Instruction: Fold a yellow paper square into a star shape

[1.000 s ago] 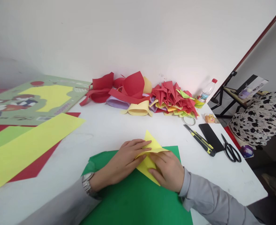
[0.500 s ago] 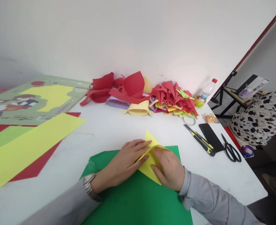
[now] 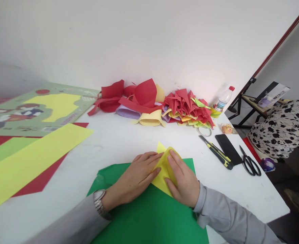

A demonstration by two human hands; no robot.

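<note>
A folded piece of yellow paper (image 3: 171, 166) rests on a large green sheet (image 3: 151, 217), partly covered by both hands. With its fingers laid over the paper's left side and the thumb on the near side, my left hand (image 3: 136, 178) grips it. My right hand (image 3: 185, 179) has its fingers on the raised flap and its thumb low on the inner face, so the paper lies between them. One yellow tip stands out beyond the fingers. Where the folds run beneath the hands is hidden.
Paper strips, yellow (image 3: 42, 156) and red (image 3: 35, 184), lie at left beside a printed board (image 3: 37, 112). Red paper shapes (image 3: 182, 103) crowd the wall near a bottle (image 3: 222, 100). A cutter (image 3: 216, 153), a black case (image 3: 229, 149) and scissors (image 3: 251, 164) lie right. A patterned cloth shows beyond.
The yellow flap under my right hand has risen and tilted, showing more of its face. My right fingers have moved up along it. My left hand stays almost in place.
</note>
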